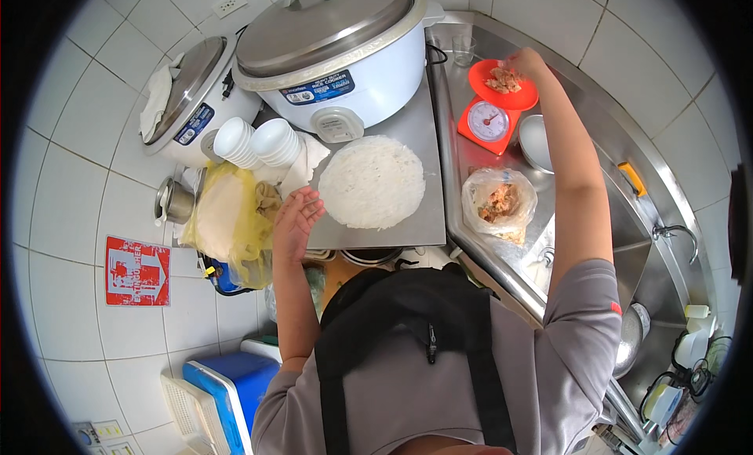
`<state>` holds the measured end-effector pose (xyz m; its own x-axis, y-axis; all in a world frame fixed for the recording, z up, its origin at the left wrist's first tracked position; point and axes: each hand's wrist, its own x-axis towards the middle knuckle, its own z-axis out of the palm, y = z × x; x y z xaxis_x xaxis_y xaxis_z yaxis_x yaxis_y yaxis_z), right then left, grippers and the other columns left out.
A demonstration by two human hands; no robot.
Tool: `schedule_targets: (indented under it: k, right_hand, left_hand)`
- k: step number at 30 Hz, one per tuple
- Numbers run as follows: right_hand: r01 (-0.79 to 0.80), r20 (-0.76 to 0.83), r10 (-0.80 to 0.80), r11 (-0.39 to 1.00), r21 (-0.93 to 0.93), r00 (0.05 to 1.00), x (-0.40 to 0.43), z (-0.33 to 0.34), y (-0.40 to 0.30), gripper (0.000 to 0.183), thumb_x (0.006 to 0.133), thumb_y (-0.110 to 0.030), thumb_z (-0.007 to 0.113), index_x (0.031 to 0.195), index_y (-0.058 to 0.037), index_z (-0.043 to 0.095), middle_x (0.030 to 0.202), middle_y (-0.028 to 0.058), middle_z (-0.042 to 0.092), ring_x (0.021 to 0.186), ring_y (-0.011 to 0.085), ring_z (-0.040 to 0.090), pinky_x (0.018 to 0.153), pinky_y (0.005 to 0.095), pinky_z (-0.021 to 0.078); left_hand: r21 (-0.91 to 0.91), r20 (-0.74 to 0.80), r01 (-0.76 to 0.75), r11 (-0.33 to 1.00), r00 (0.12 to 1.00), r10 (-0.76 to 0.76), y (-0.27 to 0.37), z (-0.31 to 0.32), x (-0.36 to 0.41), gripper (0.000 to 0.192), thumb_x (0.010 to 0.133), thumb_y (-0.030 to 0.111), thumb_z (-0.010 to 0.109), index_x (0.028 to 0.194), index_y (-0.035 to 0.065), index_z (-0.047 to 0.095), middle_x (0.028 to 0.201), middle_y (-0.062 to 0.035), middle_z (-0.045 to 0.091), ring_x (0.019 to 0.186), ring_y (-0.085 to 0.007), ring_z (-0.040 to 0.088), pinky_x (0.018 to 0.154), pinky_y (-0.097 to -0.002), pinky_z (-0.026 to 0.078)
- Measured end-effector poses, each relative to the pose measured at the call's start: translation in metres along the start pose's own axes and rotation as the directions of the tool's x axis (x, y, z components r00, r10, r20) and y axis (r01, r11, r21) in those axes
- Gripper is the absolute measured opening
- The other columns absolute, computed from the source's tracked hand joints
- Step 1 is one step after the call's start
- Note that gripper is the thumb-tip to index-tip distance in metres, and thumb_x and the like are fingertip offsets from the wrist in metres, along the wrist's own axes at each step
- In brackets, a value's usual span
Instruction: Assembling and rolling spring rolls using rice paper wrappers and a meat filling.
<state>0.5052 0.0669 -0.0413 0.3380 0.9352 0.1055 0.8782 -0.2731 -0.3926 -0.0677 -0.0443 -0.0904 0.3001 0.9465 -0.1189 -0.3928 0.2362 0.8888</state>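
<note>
My right hand (519, 65) is at the shredded, cooked-looking meat (503, 79) on the red plate (517, 99) of a kitchen scale (489, 122); its fingertips are partly hidden. Below the scale, an open clear plastic bag (499, 203) holds more of that food. My left hand (299, 215) is raised with fingers apart and nothing in it, beside a flat round mass of what looks like cooked rice (373, 181) on the steel table (412, 234). A metal bowl (536, 142) stands right of the scale.
A large rice cooker (376, 72) and a smaller one (194, 125) stand at the back. Stacked white bowls (275, 142) and a yellow plastic bag (247, 219) are at the left. A drinking glass (463, 50) stands behind the scale; a faucet (676, 234) is at right.
</note>
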Motion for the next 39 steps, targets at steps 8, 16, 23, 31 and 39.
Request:
schedule_targets:
  k: [8,16,23,31,39]
  right_hand:
    - [-0.08,0.026,0.079,0.823,0.562,0.997,-0.014,-0.035,-0.01,0.021,0.081,-0.024,0.067,0.088,-0.0039,0.062,0.059,-0.0007,0.054,0.045,0.006,0.047,0.033,0.0206,0.0254]
    - [0.086,-0.019,-0.091,0.823,0.561,0.996,-0.135,-0.08,-0.05,0.017,0.084,-0.022,0.063,0.088,-0.0056,0.061,0.067,-0.002,0.058,0.056,0.0036,0.05,0.045,0.0188,0.0333]
    - [0.207,0.539,-0.547,0.799,0.565,0.64,-0.229,0.04,-0.023,0.02,0.081,-0.011,0.061,0.099,-0.0034,0.063,0.082,0.0044,0.065,0.081,0.0139,0.06,0.072,0.0291,0.0479]
    - [0.037,0.573,-0.187,0.964,0.263,0.798,-0.231,0.015,-0.044,0.022,0.072,-0.002,0.06,0.093,0.0002,0.065,0.079,0.0089,0.066,0.067,0.0186,0.065,0.058,0.0303,0.052]
    - [0.119,0.212,-0.124,0.992,0.034,0.97,-0.105,-0.032,-0.017,0.047,0.065,0.005,0.064,0.111,-0.0006,0.058,0.1,0.0141,0.062,0.088,0.0259,0.063,0.076,0.0343,0.0528]
  left_hand:
    - [0.005,0.018,0.006,1.0,1.0,-0.006,-0.002,0.003,0.009,0.028,0.092,0.018,0.05,0.112,-0.0009,0.052,0.103,-0.0106,0.06,0.09,-0.0184,0.059,0.082,-0.032,0.048]
    - [0.023,0.066,0.032,0.999,0.997,-0.033,-0.005,0.01,0.023,0.028,0.092,0.019,0.05,0.112,-0.0005,0.052,0.104,-0.0108,0.059,0.091,-0.0186,0.059,0.083,-0.0325,0.047]
    - [0.084,0.075,0.078,0.993,0.994,-0.084,-0.009,0.017,0.035,0.031,0.092,0.022,0.051,0.114,0.0006,0.05,0.107,-0.0096,0.056,0.093,-0.0192,0.056,0.086,-0.0335,0.045]
    - [0.111,0.164,0.077,0.991,0.982,-0.094,-0.006,0.037,0.046,0.028,0.093,0.021,0.049,0.113,0.0016,0.05,0.106,-0.0092,0.056,0.093,-0.0185,0.056,0.087,-0.0343,0.044]
    - [0.103,0.088,0.062,0.993,0.994,-0.071,-0.003,0.027,0.03,0.027,0.092,0.021,0.051,0.111,0.0013,0.051,0.101,-0.0082,0.059,0.09,-0.0179,0.058,0.085,-0.033,0.046]
